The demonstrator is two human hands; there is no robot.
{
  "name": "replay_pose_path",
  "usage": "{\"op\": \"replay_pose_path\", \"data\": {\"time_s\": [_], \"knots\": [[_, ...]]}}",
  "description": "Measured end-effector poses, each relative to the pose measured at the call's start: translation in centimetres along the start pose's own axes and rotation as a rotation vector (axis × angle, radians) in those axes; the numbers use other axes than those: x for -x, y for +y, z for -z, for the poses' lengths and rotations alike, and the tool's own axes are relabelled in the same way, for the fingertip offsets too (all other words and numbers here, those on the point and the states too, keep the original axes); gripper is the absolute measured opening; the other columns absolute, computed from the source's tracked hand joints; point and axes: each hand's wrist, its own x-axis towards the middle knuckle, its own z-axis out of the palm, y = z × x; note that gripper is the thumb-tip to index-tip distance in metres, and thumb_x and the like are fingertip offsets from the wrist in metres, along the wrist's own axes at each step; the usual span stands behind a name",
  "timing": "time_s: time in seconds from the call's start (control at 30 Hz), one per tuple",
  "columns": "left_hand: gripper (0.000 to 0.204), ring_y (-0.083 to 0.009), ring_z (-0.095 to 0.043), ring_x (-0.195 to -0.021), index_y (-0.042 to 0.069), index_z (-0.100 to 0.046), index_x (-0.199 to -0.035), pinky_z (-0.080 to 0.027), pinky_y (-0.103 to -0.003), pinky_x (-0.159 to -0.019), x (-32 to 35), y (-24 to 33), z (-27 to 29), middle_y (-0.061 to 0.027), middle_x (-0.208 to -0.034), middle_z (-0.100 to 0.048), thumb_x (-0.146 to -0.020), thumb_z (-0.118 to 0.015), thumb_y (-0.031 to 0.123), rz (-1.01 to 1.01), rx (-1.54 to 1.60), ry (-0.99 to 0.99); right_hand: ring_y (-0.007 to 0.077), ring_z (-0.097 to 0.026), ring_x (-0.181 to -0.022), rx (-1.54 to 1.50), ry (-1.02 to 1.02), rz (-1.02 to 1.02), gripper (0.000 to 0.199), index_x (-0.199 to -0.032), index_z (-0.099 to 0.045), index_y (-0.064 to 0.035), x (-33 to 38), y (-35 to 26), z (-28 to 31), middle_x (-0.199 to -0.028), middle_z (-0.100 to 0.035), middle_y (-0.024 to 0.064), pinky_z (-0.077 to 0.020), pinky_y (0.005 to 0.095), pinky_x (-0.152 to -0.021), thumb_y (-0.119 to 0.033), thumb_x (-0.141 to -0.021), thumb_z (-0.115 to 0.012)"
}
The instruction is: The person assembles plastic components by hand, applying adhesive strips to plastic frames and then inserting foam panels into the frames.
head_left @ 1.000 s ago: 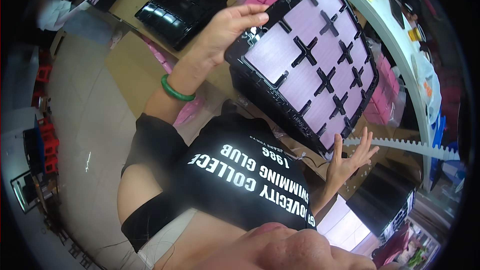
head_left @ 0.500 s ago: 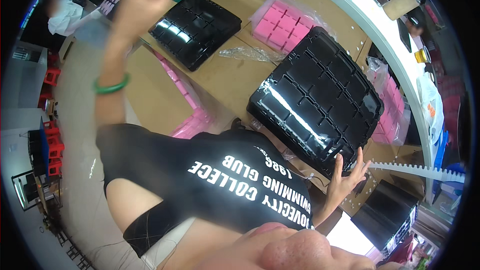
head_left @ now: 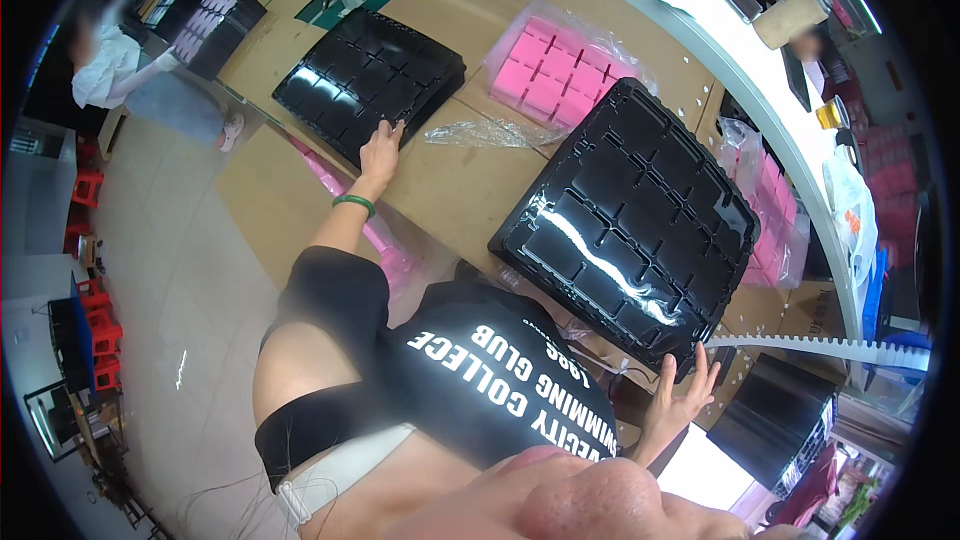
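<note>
My left hand (head_left: 378,155), with a green bangle at the wrist, is at the near edge of a shiny black plastic tray (head_left: 370,75) at the back left. Its fingers are closed on that edge; their undersides are hidden. The tray seems to lie on others like it. A larger-looking black tray (head_left: 640,210), moulded with rows of shallow compartments, lies tilted across the table in front of me. My right hand (head_left: 685,395) is at its near right corner, fingers spread, fingertips close to or touching the rim.
Pink foam blocks in clear plastic (head_left: 555,70) lie behind the large tray; more pink foam (head_left: 775,205) is on its right. Crumpled clear film (head_left: 490,133) lies between the trays. A white shelf (head_left: 800,130) curves along the right. A co-worker (head_left: 120,70) stands far left.
My left hand has come down from high at the left onto the tray's near edge. My right hand stays at the large tray's corner, and the view has shifted slightly.
</note>
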Motion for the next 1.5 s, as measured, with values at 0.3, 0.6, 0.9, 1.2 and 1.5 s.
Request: {"op": "replay_pose_path", "data": {"time_s": [0.3, 0.6, 0.9, 1.2, 1.5], "knots": [[0.047, -0.0332, -0.065, -0.097, 0.012, -0.054, -0.135, -0.057, -0.048, -0.076, -0.4, 3.0, 2.5, -0.0162, -0.114, -0.056, -0.089, -0.059, 0.018, 0.041, -0.003, -0.101, 0.0277, -0.046, -0.134, -0.608, 0.226, 0.019, 0.045, -0.136, -0.054, 0.0026, -3.8, 5.6, 2.4, -0.138, -0.056, 0.0167, -0.0317, 0.0396, -0.114, -0.007, -0.093, -0.066], [0.028, -0.0096, -0.057, -0.081, 0.003, -0.065, -0.123, -0.048, -0.024, -0.071, 2.9, 30.1, 24.5, -0.0070, -0.116, -0.065, -0.095, -0.059, 0.004, -0.355, 0.913, 0.328, 0.0103, -0.059, -0.091, -0.747, 0.038, -0.131, 0.037, -0.116, -0.068, 0.0018, -17.5, 18.7, -1.4, -0.101, -0.067, 0.0044, -0.0465, 0.0257, -0.080, -0.019, -0.086, -0.078], [0.061, -0.0113, -0.065, -0.094, 0.004, -0.033, -0.151, -0.055, -0.023, -0.067, 12.2, 46.6, 21.6, -0.0107, -0.118, -0.064, -0.097, -0.061, 0.011, -0.536, 1.685, -1.309, 0.0079, -0.063, -0.078, -1.060, -0.039, -0.084, 0.021, -0.103, -0.074, 0.0016, -12.8, 12.4, 3.3, -0.084, -0.070, 0.0026, -0.0483, 0.0214, -0.070, -0.014, -0.088, -0.076], [0.028, -0.0044, -0.058, -0.064, 0.003, -0.065, -0.103, -0.046, -0.018, -0.053, 17.8, 51.2, 18.4, -0.0038, -0.084, -0.067, -0.102, -0.057, 0.029, -0.247, 1.852, -1.485, 0.0212, -0.066, -0.106, -1.626, -0.489, -0.213, 0.044, -0.130, -0.055, 0.0080, -9.0, 19.3, 1.1, -0.117, -0.067, 0.0161, -0.0594, 0.0336, -0.079, -0.021, -0.097, -0.063], [0.029, 0.0002, -0.052, -0.059, 0.004, -0.064, -0.094, -0.040, -0.015, -0.051, 20.7, 50.6, 18.2, 0.0014, -0.075, -0.063, -0.102, -0.056, 0.032, -0.044, 1.892, -1.481, 0.0168, -0.064, -0.089, -1.296, -0.897, -0.157, 0.022, -0.106, -0.066, 0.0011, -9.5, 21.5, -0.5, -0.095, -0.066, 0.0062, -0.0514, 0.0305, -0.081, -0.008, -0.086, -0.070]]}}
